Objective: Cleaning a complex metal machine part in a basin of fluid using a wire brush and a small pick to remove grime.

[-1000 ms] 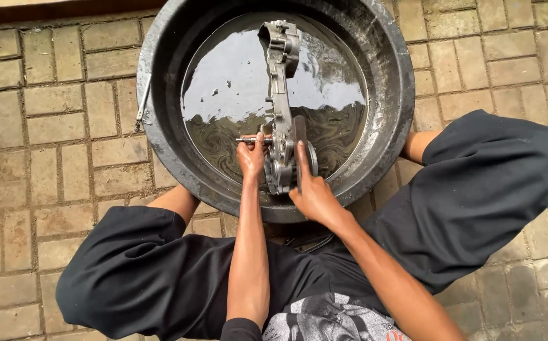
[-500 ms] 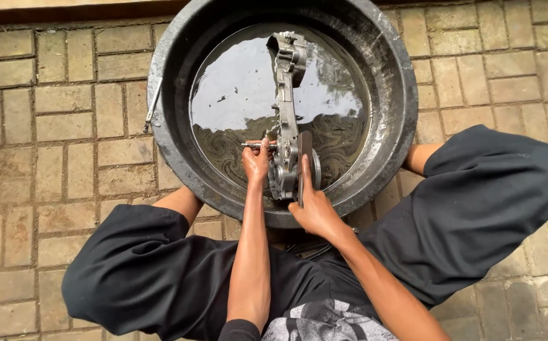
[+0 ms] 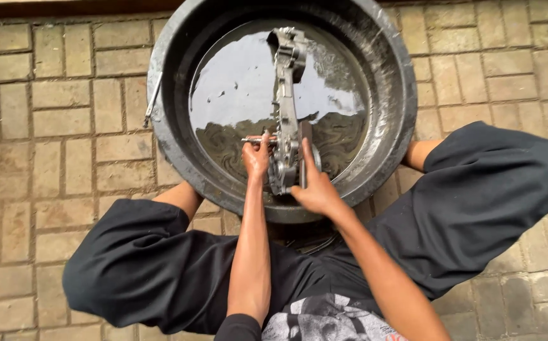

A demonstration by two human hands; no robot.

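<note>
A long grey metal engine part point(image 3: 284, 88) stands on edge in a round black basin point(image 3: 387, 76) holding dark, oily liquid. My left hand point(image 3: 255, 158) grips a thin metal rod or shaft point(image 3: 256, 140) that sticks out sideways from the part's near end. My right hand point(image 3: 315, 189) holds a dark, flat brush-like tool point(image 3: 305, 142) against the right side of the part's near end. Both hands are over the basin's near edge, between my knees.
The basin sits on a paved brick floor point(image 3: 47, 126). A thin metal rod point(image 3: 153, 100) leans against the basin's left rim. My legs in black trousers point(image 3: 482, 202) spread to either side of the basin.
My hands stay at the near end of the part with only slight shifts. The view has drifted a little, so the basin sits slightly further right in the picture.
</note>
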